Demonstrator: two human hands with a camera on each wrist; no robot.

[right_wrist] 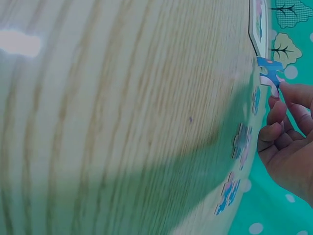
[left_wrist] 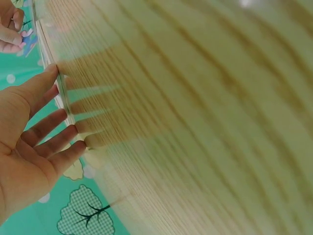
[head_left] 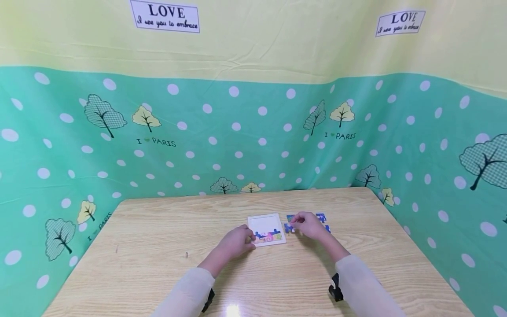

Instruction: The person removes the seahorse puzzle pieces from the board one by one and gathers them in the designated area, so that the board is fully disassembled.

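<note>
A white-framed puzzle tray [head_left: 266,223] lies on the table, its lower part filled with coloured pieces and its upper part bare white. My left hand [head_left: 237,241] rests at the tray's left edge; in the left wrist view its fingers [left_wrist: 51,139] are spread and fairly straight. To the right of the tray, my right hand [head_left: 310,225] pinches a blue jigsaw piece [right_wrist: 270,72] between thumb and fingertips, raised off the table. Below that hand lie several loose jigsaw pieces [right_wrist: 239,139], partly hidden by it in the head view.
The wood-grain table [head_left: 178,237] reaches back to a green dotted curtain [head_left: 237,141] hanging behind it and along the sides. Small dark marks show on the tabletop left of the tray.
</note>
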